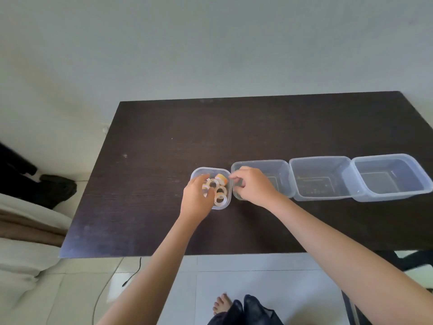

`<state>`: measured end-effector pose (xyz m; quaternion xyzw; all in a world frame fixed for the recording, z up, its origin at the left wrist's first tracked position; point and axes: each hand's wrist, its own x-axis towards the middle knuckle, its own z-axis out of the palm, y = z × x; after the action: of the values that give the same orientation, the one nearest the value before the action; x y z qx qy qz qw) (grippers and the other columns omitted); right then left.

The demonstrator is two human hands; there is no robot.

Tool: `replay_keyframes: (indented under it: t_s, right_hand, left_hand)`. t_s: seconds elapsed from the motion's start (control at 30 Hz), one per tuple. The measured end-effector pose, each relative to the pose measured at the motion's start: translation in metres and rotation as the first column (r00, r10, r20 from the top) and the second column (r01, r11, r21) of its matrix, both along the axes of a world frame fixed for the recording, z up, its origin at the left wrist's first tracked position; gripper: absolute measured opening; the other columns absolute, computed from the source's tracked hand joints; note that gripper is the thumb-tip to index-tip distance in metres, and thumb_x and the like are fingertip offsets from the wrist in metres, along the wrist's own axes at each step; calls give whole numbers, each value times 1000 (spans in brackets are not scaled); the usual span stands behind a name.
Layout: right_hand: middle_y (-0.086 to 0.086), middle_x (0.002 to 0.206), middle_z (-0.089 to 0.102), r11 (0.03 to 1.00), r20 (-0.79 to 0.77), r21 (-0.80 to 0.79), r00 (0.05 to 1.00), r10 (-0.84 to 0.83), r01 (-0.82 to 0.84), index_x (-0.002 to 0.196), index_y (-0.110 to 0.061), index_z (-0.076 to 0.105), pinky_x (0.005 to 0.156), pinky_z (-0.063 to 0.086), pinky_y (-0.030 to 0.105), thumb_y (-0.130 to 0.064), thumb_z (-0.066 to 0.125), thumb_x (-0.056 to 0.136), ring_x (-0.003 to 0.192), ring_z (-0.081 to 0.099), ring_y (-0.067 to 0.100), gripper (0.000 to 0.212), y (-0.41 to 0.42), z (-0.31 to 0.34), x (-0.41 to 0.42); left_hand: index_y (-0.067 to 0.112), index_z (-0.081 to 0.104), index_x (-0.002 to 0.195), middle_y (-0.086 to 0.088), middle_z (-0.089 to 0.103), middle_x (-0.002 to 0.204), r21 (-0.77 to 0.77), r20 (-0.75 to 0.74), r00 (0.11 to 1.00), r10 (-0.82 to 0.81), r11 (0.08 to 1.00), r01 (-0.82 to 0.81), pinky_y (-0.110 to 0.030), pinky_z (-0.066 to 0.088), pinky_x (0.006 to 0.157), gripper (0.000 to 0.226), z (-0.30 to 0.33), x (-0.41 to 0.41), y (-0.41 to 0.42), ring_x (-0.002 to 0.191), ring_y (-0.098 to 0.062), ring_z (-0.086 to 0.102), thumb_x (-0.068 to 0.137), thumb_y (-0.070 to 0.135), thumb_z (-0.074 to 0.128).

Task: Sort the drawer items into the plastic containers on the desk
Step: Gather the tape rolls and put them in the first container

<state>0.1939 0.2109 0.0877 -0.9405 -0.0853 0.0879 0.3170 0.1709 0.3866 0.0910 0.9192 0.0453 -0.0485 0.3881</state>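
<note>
Off the desk's left edge, a pale cushioned seat (25, 249) and a dark object on the floor (58, 187) sit beside a thin black cable (131, 277) trailing over the white tiles. The dark wooden desk (164, 141) fills the middle of the view. On it, furthest left of a row, stands a small clear container (210, 170) holding several tape rolls (220, 192), most clear or whitish and one orange-tinted at the far side. The left hand (195, 199) reaches into this container from the near side, its fingers curled down among the rolls and touching them; whether it actually grips one cannot be told. Just beside it, the right hand (253, 186) hovers over the near left corner of the second container (276, 165), fingers curled with thumb and forefinger drawn together near the small container's rim; whether they pinch anything is unclear. Further right, touching in line, sit the third container (321, 160) and the fourth container (396, 160), both clear and larger. At the bottom, a bare foot (221, 303) and dark fabric (248, 310) show on the floor.
</note>
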Motion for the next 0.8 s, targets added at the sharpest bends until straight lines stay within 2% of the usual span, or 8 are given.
replay_keyframes:
  t_s: [0.17,0.3,0.4,0.47,0.57,0.7,0.8]
  right_hand:
    - [-3,105,63,998,13,18,998,-59,58,113,-16,67,81,51,26,-12,69,84,79,54,6,30,-53,8,-39]
    - [0,101,65,997,24,1,996,-81,81,109,-15,68,81,54,31,-16,70,84,81,58,11,26,-110,13,-82]
    - [-4,108,66,994,6,15,994,-106,105,112,-18,67,85,52,22,-20,68,86,90,61,11,26,-160,13,-118]
    - [-4,108,65,992,-3,15,992,-128,128,113,-18,67,84,51,20,-20,68,86,91,61,10,27,-198,11,-143]
    - [-8,99,60,992,-42,-8,992,-123,122,111,-17,67,74,47,15,-17,68,85,78,55,3,25,-263,6,-184]
    - [-6,89,61,982,-73,-44,979,-189,186,105,-17,70,71,53,29,-15,70,82,71,56,9,23,-348,-12,-235]
    - [-5,89,65,969,-130,-71,961,-246,238,105,-19,71,72,51,29,-17,70,81,72,56,9,24,-400,-29,-271]
  left_hand:
    - [6,59,121,-8,62,118,-55,137,990,-42,997,50,-21,39,86,34,0,-26,-51,107,-24,57,87,9,60]
    - [10,61,119,-3,61,119,-96,203,970,-134,983,155,-9,35,82,32,3,-63,-115,101,-17,58,87,9,61]
    - [10,65,112,-1,64,112,-115,244,948,-205,964,239,-10,37,86,26,0,-95,-170,101,-11,57,86,10,62]
    - [10,65,110,-1,64,110,-120,254,937,-239,954,276,-4,37,82,25,-5,-118,-211,96,-9,58,85,9,62]
    - [14,66,110,4,61,108,-155,176,954,-242,950,270,-5,44,77,23,-15,-160,-273,90,-5,58,88,12,60]
    - [19,63,114,8,58,111,-134,64,938,-342,928,347,-6,41,81,24,-36,-202,-350,101,-5,56,91,19,56]
    - [19,61,117,6,57,118,-161,-33,932,-361,922,352,-17,45,87,25,-49,-231,-394,107,-9,56,92,19,55]
